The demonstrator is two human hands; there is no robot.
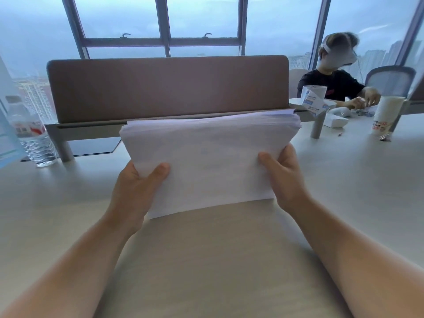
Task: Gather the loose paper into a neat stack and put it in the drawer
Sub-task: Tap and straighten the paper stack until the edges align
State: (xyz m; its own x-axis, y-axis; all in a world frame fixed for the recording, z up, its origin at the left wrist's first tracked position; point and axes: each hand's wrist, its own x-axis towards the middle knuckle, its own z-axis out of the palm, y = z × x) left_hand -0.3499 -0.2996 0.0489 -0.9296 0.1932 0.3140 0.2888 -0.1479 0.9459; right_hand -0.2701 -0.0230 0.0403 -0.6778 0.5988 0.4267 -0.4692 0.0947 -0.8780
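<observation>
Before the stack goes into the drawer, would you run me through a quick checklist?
1. Left hand grips stack: ok.
2. Right hand grips stack: ok.
3. Far edges squared: not ok, sheets fan at the top right corner.
4. Bottom edge resting on desk: ok.
5. Drawer open: cannot tell, none in view.
6. Bottle clear of stack: ok.

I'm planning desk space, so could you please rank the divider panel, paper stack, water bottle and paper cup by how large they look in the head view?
1. Divider panel
2. Paper stack, though it is nearer the camera
3. Water bottle
4. Paper cup
</observation>
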